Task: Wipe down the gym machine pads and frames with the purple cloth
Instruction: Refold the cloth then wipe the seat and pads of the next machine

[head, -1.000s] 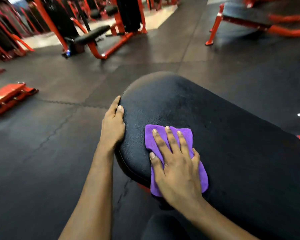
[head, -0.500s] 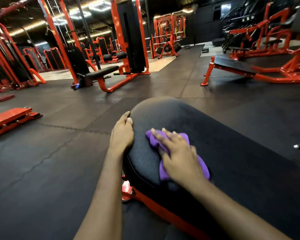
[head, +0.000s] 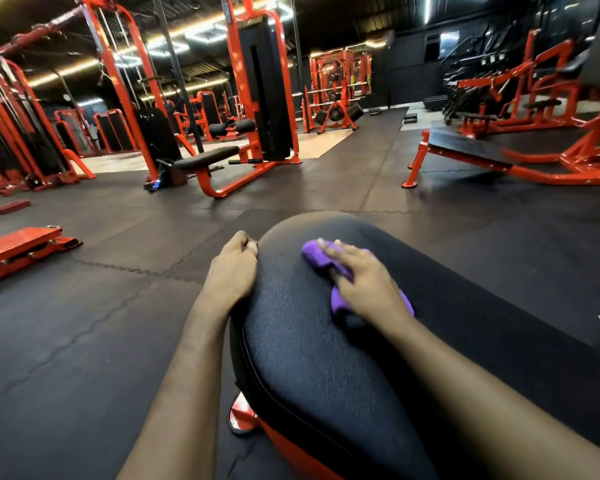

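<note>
Sliding toward 12 o'clock, the right hand (head: 368,284) has pushed the cloth (head: 340,271) farther up the pad (head: 309,341).

Its fingers lie flat and spread on the bunched purple cloth, pressing it down near the pad's far end. At 9 o'clock from the cloth, the left hand (head: 232,271) curls its fingers over the pad's left edge. Red frame (head: 243,415) peeks out under the pad.

I am wearing the only camera on my head, looking forward and down along my forearms at the black pad (head: 319,341) close below me, with the rubber floor (head: 84,323) and red machines (head: 257,98) stretching beyond that pad.
</note>
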`<action>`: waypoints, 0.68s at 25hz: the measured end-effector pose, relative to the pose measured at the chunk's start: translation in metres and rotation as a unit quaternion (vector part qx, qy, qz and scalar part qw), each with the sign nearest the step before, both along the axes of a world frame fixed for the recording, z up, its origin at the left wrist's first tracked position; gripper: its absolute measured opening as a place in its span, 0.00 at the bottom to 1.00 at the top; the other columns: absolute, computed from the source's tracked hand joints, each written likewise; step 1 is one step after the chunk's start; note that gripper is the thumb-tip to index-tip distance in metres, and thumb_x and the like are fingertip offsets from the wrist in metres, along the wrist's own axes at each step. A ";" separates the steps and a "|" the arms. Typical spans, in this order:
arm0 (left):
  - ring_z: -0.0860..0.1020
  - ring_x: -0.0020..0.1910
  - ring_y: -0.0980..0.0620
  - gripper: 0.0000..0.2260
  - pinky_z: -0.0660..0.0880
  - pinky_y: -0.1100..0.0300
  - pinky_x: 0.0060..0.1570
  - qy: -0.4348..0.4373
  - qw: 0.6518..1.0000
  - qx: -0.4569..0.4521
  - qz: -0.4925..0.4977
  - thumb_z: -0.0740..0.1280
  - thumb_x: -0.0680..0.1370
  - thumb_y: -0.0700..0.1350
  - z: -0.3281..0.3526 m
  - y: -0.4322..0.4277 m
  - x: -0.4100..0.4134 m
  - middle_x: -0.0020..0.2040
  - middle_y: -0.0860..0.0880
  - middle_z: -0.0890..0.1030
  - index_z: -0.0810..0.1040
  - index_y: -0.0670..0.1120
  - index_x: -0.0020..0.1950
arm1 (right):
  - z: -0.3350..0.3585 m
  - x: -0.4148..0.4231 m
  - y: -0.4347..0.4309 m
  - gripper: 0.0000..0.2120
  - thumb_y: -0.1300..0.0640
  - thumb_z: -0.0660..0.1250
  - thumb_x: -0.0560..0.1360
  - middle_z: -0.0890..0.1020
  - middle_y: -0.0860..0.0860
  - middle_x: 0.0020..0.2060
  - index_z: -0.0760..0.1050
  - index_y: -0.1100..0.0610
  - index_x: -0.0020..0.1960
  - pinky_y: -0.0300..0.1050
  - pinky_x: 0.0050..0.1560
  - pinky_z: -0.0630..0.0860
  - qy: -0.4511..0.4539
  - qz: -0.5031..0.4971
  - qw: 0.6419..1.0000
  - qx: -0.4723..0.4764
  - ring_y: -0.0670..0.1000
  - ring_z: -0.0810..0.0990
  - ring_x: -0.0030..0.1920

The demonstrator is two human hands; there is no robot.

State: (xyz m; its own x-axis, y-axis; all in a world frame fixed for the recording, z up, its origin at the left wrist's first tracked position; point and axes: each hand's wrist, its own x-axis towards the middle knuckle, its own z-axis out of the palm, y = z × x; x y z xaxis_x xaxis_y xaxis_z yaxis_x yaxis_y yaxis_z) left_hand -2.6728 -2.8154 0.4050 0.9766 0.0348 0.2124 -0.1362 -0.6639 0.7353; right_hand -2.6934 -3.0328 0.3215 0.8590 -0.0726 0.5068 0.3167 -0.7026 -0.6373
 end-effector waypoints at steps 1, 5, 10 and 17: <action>0.74 0.57 0.43 0.10 0.65 0.54 0.51 0.005 1.000 0.015 -0.014 0.54 0.84 0.50 0.007 -0.004 0.004 0.56 0.45 0.79 0.72 0.49 0.54 | 0.012 0.024 -0.009 0.25 0.41 0.59 0.74 0.74 0.42 0.72 0.64 0.26 0.70 0.51 0.72 0.70 0.020 -0.035 0.999 0.021 0.45 0.71 0.73; 0.69 0.70 0.42 0.20 0.63 0.54 0.65 0.028 0.991 0.097 -0.088 0.48 0.85 0.55 0.014 -0.025 0.023 0.71 0.42 0.73 0.70 0.50 0.70 | 0.011 0.014 0.000 0.25 0.56 0.64 0.75 0.77 0.38 0.67 0.74 0.36 0.69 0.46 0.69 0.72 -0.018 -0.007 1.000 0.019 0.42 0.74 0.69; 0.68 0.72 0.45 0.23 0.61 0.54 0.70 0.001 0.992 0.097 -0.084 0.47 0.85 0.59 0.007 -0.025 0.032 0.73 0.47 0.72 0.71 0.52 0.72 | 0.012 0.028 0.000 0.27 0.55 0.63 0.76 0.73 0.42 0.72 0.70 0.35 0.72 0.43 0.73 0.66 -0.055 0.056 0.996 -0.040 0.45 0.70 0.72; 0.71 0.69 0.45 0.20 0.64 0.54 0.67 -0.008 0.992 0.101 -0.077 0.48 0.85 0.58 0.003 -0.022 0.038 0.69 0.48 0.76 0.71 0.55 0.70 | 0.021 0.128 -0.064 0.22 0.47 0.63 0.77 0.75 0.36 0.69 0.71 0.31 0.68 0.49 0.67 0.73 0.045 -0.067 0.997 0.020 0.47 0.74 0.69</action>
State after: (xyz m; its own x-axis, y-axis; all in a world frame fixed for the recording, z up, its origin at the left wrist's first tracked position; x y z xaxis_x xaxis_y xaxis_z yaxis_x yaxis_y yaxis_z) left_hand -2.6353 -2.8377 0.4084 0.9634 -0.1589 0.2159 -0.2581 -0.7675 0.5868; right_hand -2.5658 -3.0964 0.3425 0.8820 -0.2082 0.4227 0.1622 -0.7080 -0.6873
